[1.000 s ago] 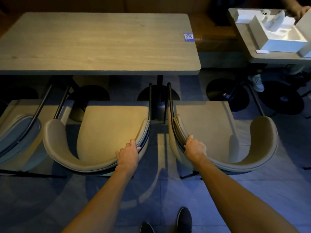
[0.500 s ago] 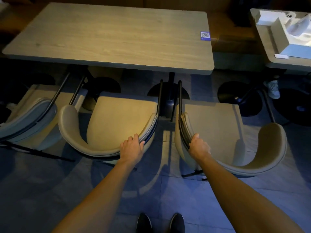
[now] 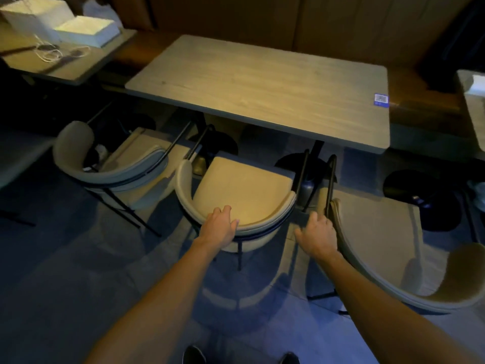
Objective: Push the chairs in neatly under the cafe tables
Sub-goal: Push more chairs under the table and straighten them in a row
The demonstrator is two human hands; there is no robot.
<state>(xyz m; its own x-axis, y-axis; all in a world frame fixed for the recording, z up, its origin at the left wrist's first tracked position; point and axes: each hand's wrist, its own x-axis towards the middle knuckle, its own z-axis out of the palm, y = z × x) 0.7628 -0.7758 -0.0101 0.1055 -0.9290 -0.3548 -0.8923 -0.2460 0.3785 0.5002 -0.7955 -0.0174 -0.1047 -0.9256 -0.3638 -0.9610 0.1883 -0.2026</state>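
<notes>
- Chairs sit straight ahead of both hands, backs toward the person: middle chair (image 3: 244,190) nearly at the worktop (image 3: 262,82) edge, right chair (image 3: 380,232) further out, angled rightward.
- Left hand (image 3: 219,228) curls over the middle chair's backrest rim.
- Right hand (image 3: 316,237) touches the right chair's backrest end; whether it grips, I cannot tell.

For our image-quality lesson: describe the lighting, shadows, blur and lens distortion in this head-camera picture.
Head view: dim; warm light on the table and middle chair seat, blue cast on the floor. Head view: that chair's curved shadow lies toward the camera. Head view: right hand slightly motion-blurred. Head view: wide lens stretches the right chair.
</notes>
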